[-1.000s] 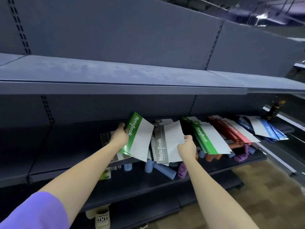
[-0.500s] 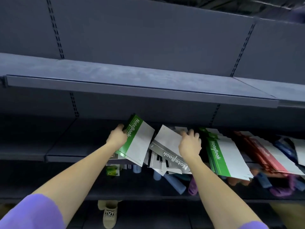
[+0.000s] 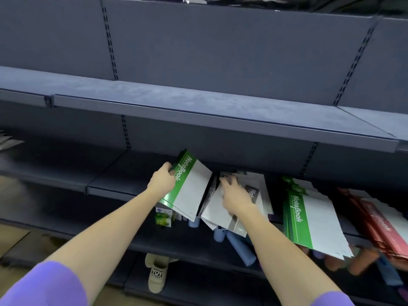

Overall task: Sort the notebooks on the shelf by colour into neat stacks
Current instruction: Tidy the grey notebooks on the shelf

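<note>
My left hand grips the top edge of a green notebook, held tilted above the middle shelf. To its right my right hand lies among a loose pile of grey notebooks, fingers curled round one of them; motion blur hides the exact grip. Farther right a stack of green notebooks leans over the shelf edge, and a stack of red notebooks lies beyond it.
A bare upper shelf overhangs the work area. On the lower shelf lie blue rolls, small green packets and brown and purple rolls. A beige slipper sits at the bottom.
The view has swung left, so the stacks sit farther right. My right hand has pushed deeper and leftward into the grey pile. My left hand keeps hold of the green notebook.
</note>
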The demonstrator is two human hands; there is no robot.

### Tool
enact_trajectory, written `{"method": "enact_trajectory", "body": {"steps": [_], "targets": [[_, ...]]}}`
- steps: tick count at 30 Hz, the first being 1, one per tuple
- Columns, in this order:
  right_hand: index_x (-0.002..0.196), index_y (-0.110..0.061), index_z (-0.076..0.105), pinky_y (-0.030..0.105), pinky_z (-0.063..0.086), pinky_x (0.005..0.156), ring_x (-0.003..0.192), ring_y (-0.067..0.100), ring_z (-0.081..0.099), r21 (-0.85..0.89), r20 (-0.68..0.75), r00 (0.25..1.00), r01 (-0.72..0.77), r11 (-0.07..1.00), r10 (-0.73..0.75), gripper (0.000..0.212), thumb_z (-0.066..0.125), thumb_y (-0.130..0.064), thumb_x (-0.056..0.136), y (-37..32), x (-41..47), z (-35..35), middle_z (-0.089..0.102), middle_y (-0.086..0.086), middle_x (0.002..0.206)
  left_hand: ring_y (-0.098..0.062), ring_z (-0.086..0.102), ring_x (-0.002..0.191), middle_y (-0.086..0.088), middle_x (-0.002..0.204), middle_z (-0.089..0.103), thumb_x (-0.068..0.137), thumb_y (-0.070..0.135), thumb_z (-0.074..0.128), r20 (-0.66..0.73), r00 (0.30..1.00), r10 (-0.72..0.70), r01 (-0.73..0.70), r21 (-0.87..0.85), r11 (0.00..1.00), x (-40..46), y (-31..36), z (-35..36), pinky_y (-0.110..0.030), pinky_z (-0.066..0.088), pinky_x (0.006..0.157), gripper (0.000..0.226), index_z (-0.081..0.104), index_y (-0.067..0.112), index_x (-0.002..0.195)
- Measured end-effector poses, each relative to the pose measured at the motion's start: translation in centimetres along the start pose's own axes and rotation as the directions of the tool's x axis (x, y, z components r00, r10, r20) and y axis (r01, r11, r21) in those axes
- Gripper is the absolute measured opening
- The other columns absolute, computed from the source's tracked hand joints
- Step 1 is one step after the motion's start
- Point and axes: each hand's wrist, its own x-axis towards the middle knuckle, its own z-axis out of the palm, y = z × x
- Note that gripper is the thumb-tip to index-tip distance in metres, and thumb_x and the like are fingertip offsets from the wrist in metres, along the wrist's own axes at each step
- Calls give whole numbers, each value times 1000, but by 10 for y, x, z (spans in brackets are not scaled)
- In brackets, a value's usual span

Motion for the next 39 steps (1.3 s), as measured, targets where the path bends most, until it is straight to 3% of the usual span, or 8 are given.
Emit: {"method": "enact_trajectory", "body": {"steps": [4,8,13,18,21,25,33,39], "targets": [[147,-13,38,50,33,109,134,37,37,-112,46,992,-109,988,115,52,44,-13,95,-1,-10,5,39,14,146,-30,60,91,-10,113,59,101,17,38,14,1000,-8,8,-12,1000,-4,3,9,-48,52,85,32,46,17,132],[147,-13,38,46,34,111,135,33,38,9,67,991,-115,993,114,57,41,-4,91,1,-15,9,41,12,146,-25,57,90,-4,115,53,102,12,38,67,998,3,2,-77,997,-5,3,11,-34,45,68,37,40,13,139],[134,-9,48,40,35,105,124,31,45,192,-105,991,-65,979,87,34,39,-19,103,-17,-14,8,54,12,134,-21,55,89,-12,110,59,104,19,41,98,995,-12,40,-287,957,7,0,9,-34,45,75,33,43,9,136],[135,0,43,35,47,85,112,28,57,723,49,963,-219,656,267,63,60,-47,96,-47,-9,-2,58,13,128,-33,60,109,-13,119,60,101,22,52,200,979,-36,120,-427,896,12,8,11,-52,51,97,30,46,13,129],[142,-3,40,38,50,94,121,29,56,824,75,908,-289,487,412,73,75,-38,88,-45,-10,-2,54,12,138,-31,54,120,-11,136,51,99,19,57,235,972,11,95,-433,896,12,13,16,-50,46,104,46,39,12,141],[128,-6,50,32,49,74,103,25,62,820,35,834,-340,462,551,56,77,-31,86,-33,-24,-1,62,7,119,-22,59,103,-7,122,55,99,18,59,274,958,90,49,-463,885,6,22,28,-37,50,90,47,36,12,140],[130,-7,42,40,48,77,92,32,58,790,-65,638,-437,430,768,32,44,-5,98,15,-90,7,61,18,111,-14,60,79,1,96,58,105,16,46,410,889,203,-10,-427,904,-17,54,72,-25,46,56,27,40,17,131],[128,-3,41,33,41,69,88,30,54,787,-75,570,-471,400,818,40,45,6,89,78,-121,-10,53,12,100,-23,64,94,-7,113,62,104,14,46,444,872,206,40,-484,874,-41,88,109,-43,57,84,32,41,17,136]]}}
